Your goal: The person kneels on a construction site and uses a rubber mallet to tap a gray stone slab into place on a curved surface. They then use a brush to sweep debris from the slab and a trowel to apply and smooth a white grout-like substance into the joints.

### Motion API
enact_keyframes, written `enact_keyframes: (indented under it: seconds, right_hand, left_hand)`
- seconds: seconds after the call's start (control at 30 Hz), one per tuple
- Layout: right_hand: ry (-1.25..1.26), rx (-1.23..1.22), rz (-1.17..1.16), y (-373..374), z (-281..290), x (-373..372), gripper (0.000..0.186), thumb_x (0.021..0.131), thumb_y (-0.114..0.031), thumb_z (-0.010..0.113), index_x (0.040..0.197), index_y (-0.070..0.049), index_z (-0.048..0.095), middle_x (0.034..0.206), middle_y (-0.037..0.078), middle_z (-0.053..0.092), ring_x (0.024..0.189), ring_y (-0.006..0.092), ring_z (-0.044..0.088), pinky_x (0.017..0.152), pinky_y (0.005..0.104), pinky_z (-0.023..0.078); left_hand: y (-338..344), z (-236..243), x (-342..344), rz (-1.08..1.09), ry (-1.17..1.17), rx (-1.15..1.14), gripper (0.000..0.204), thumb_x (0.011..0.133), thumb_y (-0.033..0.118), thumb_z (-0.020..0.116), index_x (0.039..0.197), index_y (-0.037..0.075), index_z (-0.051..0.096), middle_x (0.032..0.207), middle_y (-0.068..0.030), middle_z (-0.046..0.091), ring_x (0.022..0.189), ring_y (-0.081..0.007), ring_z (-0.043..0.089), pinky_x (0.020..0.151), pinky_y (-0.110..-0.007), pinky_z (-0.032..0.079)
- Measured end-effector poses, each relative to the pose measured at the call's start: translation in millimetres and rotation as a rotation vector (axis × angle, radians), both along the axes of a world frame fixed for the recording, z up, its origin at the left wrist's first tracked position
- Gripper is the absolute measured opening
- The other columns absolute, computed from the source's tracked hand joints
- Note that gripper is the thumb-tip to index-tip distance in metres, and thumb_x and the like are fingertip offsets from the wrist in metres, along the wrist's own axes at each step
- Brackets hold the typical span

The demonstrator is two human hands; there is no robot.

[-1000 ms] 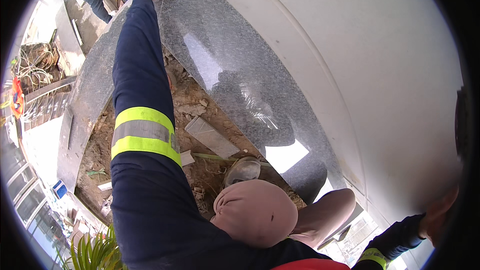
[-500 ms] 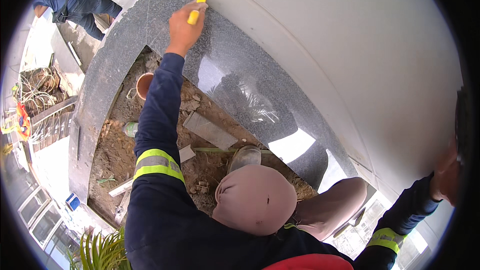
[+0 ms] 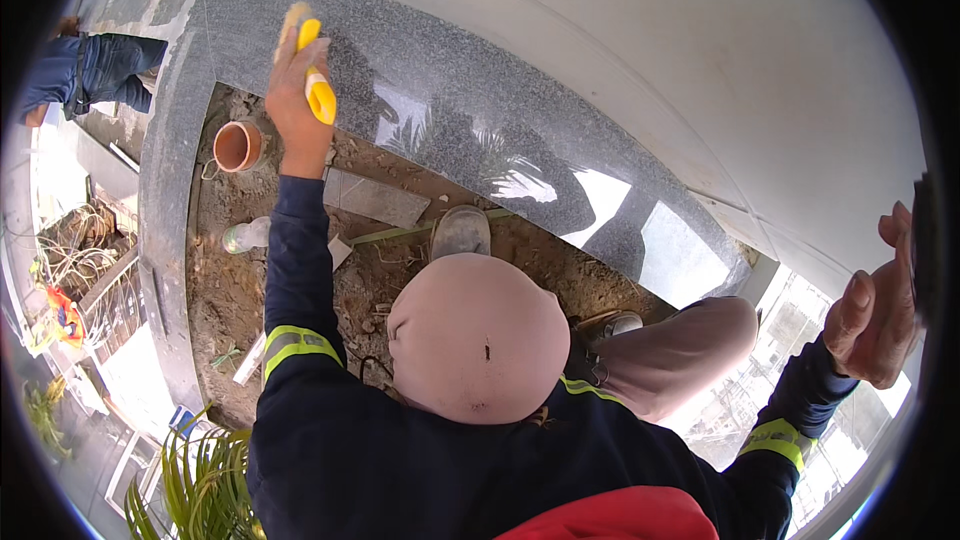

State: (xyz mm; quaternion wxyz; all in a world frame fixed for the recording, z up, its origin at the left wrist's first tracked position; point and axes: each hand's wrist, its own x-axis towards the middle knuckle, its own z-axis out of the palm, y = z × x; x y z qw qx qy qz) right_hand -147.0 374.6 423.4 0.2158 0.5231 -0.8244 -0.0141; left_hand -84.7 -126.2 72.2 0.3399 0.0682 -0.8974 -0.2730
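Observation:
My left hand (image 3: 300,105) grips a yellow-handled brush (image 3: 318,90) with pale bristles, over the polished speckled grey stone band (image 3: 400,50) below a white wall (image 3: 640,50). An orange-brown pot (image 3: 237,146) stands in the dug soil beside my left wrist, and a pale bottle (image 3: 247,235) lies farther down. My right hand (image 3: 870,305) is raised at the far right, fingers apart and loosely bent, by the wall's dark edge; whether it touches that edge is hard to tell.
My bent knee (image 3: 478,340) and shoe (image 3: 460,232) are over soil (image 3: 220,310) with loose tiles (image 3: 385,200). Another person in dark blue (image 3: 95,70) is at upper left. Tangled cables (image 3: 80,260), an orange item (image 3: 65,318) and palm leaves (image 3: 190,470) line the left.
My left hand and brush have moved left and down in the view, which has also shifted, uncovering the pot. My right hand has risen and its fingers now show.

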Motion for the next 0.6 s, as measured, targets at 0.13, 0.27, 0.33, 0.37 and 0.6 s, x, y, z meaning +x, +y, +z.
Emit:
enact_keyframes:
  seconds: [0.13,0.27,0.33,0.37,0.6]
  right_hand:
    - [-0.214,-0.079,-0.196,28.8,-84.7,57.2,0.041,0.083,-0.012,0.084,0.122,-0.004,0.074,0.121,0.019,0.069,0.091,0.0285,0.072,0.070,0.0362,0.061]
    - [-0.471,-0.021,-0.420,83.9,-103.7,83.1,0.051,0.078,-0.012,0.084,0.127,-0.009,0.072,0.121,0.013,0.069,0.083,0.0250,0.068,0.071,0.0364,0.059]
    - [-0.616,0.066,-0.480,119.2,-104.2,90.2,0.051,0.083,-0.014,0.082,0.132,-0.008,0.068,0.120,0.014,0.069,0.091,0.0311,0.069,0.078,0.0411,0.058]
    - [-0.659,0.060,-0.479,133.9,-104.6,90.9,0.049,0.084,-0.015,0.081,0.131,-0.008,0.068,0.117,0.014,0.069,0.092,0.0336,0.069,0.079,0.0429,0.058]
    - [-1.171,-0.259,-0.448,218.5,-192.7,128.9,0.078,0.080,-0.039,0.084,0.143,-0.001,0.057,0.121,0.027,0.065,0.109,0.0437,0.067,0.092,0.0473,0.056]
  left_hand:
    - [18.0,-54.3,33.7,0.044,-0.346,-0.199,0.019,0.093,0.012,0.071,0.110,0.007,0.078,0.137,-0.0231,0.066,0.118,-0.0408,0.067,0.099,-0.045,0.055]
    - [224.9,-8.9,53.3,-0.854,-0.567,0.512,0.021,0.093,0.013,0.076,0.113,0.006,0.077,0.133,-0.0221,0.069,0.115,-0.0360,0.071,0.098,-0.038,0.055]
    - [276.3,23.5,38.9,-1.343,-0.781,0.729,0.021,0.093,0.010,0.076,0.114,0.005,0.077,0.127,-0.0207,0.072,0.110,-0.0319,0.073,0.096,-0.037,0.055]
    - [298.7,38.6,25.7,-1.440,-0.794,0.713,0.021,0.094,0.009,0.076,0.114,0.004,0.077,0.124,-0.0200,0.074,0.109,-0.0299,0.073,0.096,-0.037,0.055]
    - [463.4,128.0,-9.0,-1.501,-1.040,0.648,0.020,0.099,0.012,0.072,0.115,0.001,0.067,0.112,-0.0119,0.067,0.100,-0.0190,0.065,0.090,-0.033,0.053]
